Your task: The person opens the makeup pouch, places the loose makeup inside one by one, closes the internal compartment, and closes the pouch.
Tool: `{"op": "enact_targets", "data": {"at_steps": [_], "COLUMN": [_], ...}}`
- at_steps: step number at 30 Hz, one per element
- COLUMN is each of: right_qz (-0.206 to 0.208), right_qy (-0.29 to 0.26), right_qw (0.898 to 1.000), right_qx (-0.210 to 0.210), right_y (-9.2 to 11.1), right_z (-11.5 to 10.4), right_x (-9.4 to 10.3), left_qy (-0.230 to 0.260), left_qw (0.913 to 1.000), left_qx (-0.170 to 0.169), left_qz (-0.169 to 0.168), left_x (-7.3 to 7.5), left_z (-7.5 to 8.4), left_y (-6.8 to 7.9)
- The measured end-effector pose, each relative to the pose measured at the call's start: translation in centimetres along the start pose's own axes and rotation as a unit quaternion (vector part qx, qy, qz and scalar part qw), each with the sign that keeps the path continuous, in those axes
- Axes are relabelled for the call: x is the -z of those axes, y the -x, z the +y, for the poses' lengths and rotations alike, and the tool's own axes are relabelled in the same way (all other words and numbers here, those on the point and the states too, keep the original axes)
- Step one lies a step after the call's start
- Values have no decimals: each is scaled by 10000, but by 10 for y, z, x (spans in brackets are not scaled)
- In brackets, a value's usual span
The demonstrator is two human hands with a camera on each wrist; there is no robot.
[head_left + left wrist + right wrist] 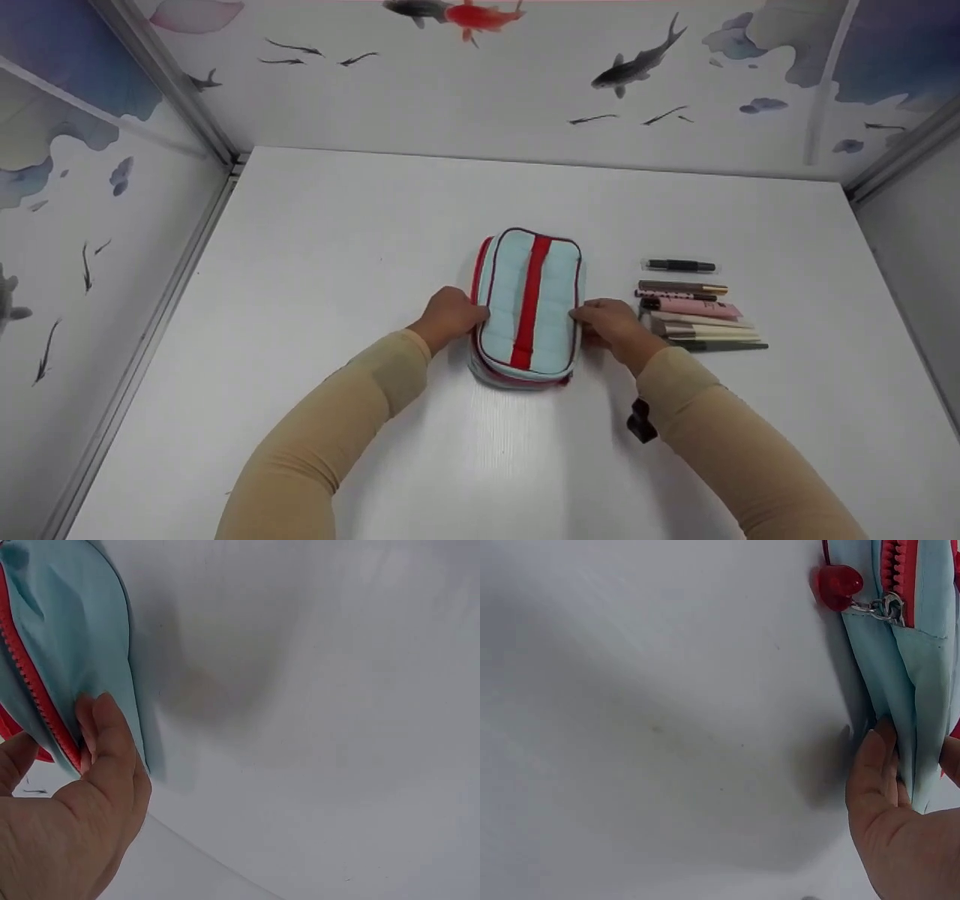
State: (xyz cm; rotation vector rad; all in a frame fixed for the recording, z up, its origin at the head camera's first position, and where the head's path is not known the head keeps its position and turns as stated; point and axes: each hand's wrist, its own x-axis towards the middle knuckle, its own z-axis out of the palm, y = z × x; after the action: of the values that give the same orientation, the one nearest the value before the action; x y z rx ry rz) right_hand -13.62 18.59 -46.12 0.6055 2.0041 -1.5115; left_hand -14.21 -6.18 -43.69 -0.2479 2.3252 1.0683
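A light blue zippered pouch (pixel 555 300) with a red stripe down its top lies on the table between both hands. On its left side, my left hand (pixel 450 318) grips the edge, thumb on top; the left wrist view shows the fingers against the cloth below a red zipper (pixel 39 682). Opposite, my right hand (pixel 616 327) pinches the right side, its thumb on the upper edge and its fingers (pixel 870 765) against the lower side. A red bead pull (pixel 840 585) hangs from a metal zipper slider in the right wrist view. What the pouch contains is hidden.
Right of the pouch lie a black-and-clear pen-like stick (pixel 681 265), a brown tube with a gold end (pixel 682 287), a pink squeeze tube (pixel 705 307) and several makeup brushes (pixel 712 331). Printed panels (pixel 495 97) wall the table's back and sides.
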Motion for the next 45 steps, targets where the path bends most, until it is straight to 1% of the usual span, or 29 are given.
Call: {"op": "enact_targets", "data": {"at_steps": [5, 14, 22, 26, 28, 33, 36, 42, 45], "right_qz": [-40, -114, -121, -255, -326, -366, -408, -467, -493], "right_qy": [200, 569, 887, 1267, 1485, 1813, 1975, 2266, 2373], "right_qw": [9998, 9983, 9960, 9915, 9881, 9817, 9779, 9711, 9678], "right_qx": [-20, 113, 48, 133, 226, 456, 549, 584, 680], "right_y": [-3, -7, -13, -15, -16, -17, -18, -20, -21], "right_z": [-3, -9, -13, -16, -17, -21, -24, -31, -33], "right_x": [5, 12, 15, 20, 23, 25, 25, 23, 21], "left_qy": [50, -82, 499, 605, 567, 233, 140, 304, 363], "left_qw": [10000, 9997, 9982, 9972, 9973, 9978, 9975, 9973, 9966], "left_qx": [11, -225, -324, -427, -468, -610, -680, -652, -712], "left_qz": [-20, -15, -117, -41, 10, 112, 143, 166, 213], "left_x": [-6, -18, -30, -37, -40, -50, -55, -61, -65], "left_z": [1, -2, -7, -8, -7, -6, -6, -7, -7], "left_y": [9, 17, 30, 35, 38, 42, 45, 50, 53]}}
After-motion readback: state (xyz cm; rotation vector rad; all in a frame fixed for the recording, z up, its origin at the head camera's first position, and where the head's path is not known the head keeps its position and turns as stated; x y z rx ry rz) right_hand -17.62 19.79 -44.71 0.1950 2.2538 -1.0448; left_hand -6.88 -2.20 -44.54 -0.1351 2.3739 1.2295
